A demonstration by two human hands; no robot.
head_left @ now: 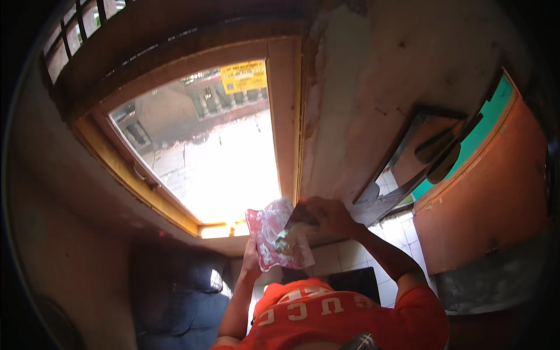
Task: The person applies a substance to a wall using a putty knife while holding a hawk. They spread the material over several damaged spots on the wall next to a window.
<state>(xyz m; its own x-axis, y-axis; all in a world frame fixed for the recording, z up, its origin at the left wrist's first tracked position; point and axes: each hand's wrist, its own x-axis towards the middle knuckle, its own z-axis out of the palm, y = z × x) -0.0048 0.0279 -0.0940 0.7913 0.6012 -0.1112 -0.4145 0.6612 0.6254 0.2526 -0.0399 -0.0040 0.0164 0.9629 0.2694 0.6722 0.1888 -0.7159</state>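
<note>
My left hand (251, 261) grips the left edge of a pinkish-red, wavy-edged tray (257, 223), held out in front of my chest. Whitish paste is smeared across the tray, with a thicker pale lump (284, 241) near its middle. In my right hand (332, 216) is a dark, flat-bladed putty knife (298, 216), its blade over the tray's right side. Pale paste also shows below the blade, close to my right fingers. The fingers of my left hand under the tray are hidden.
Ahead stands a wooden-framed glass door (286, 122), bright with daylight. A patchy wall (356, 116) runs to its right, with a dark-framed mirror (402, 157) on it. An orange door panel (478, 204) is at right. Dark blue padded seating (175, 291) lies lower left, above a tiled floor (394, 233).
</note>
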